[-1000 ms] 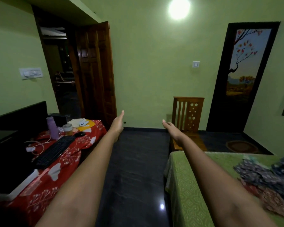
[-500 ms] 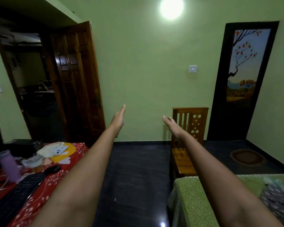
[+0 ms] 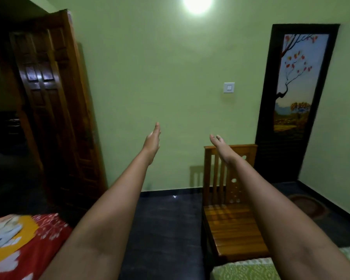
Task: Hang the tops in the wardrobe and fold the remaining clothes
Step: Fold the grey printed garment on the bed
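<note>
Both my arms are stretched straight out in front of me toward the green wall. My left hand (image 3: pixel 153 139) is held edge-on with straight fingers and holds nothing. My right hand (image 3: pixel 220 145) is also flat and empty, in front of the chair back. No clothes pile and no wardrobe show in this view. Only a corner of the green bedspread (image 3: pixel 245 269) is visible at the bottom right.
A wooden chair (image 3: pixel 230 225) stands against the wall, right of centre, at the bed's end. A table with a red floral cloth (image 3: pixel 38 245) sits at the lower left. An open wooden door (image 3: pixel 55 110) is on the left, a painted door panel (image 3: pixel 297 87) on the right. Dark floor lies between.
The view has tilted up and moved forward. The clothes on the bed, the keyboard and the bottle have dropped out of sight. Both arms stay stretched out with empty hands.
</note>
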`<state>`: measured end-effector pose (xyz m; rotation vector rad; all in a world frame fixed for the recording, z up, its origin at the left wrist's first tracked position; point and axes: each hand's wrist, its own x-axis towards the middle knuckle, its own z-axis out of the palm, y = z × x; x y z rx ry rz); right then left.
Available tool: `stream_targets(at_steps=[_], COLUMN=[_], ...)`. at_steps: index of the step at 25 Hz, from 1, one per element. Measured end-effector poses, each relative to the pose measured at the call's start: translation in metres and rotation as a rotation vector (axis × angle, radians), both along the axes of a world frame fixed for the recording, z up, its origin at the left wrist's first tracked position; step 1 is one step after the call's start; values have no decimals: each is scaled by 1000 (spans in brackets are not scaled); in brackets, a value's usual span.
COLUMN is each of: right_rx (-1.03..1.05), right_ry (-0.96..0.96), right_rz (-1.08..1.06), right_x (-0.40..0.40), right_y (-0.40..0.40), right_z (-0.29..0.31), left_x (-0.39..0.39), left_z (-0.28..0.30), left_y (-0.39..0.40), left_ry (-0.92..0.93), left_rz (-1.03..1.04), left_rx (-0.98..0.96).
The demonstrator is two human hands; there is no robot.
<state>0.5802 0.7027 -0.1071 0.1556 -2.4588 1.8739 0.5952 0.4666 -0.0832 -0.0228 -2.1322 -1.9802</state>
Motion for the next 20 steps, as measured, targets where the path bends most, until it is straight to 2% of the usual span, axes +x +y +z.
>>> stream_targets(at_steps=[6, 10, 13, 15, 20], right_rx=[-70, -82, -32, -49, -81], right_ry=[-45, 25, 55, 51, -24], right_rz=[-288, -669, -934, -1076, -1339], right_x=[-68, -52, -19, 10, 92], right_y=[126, 210, 259, 275, 282], right_z=[-17, -17, -12, -7, -24], left_x=[-141, -198, -207, -207, -175], left_z=[-16, -15, 5, 13, -10], left_y=[122, 238, 313, 351, 432], left_ry=[-40, -63, -65, -56, -6], left_rz=[-311, -619, -904, -1022, -1322], left_rx=[-22, -43, -22, -47, -138])
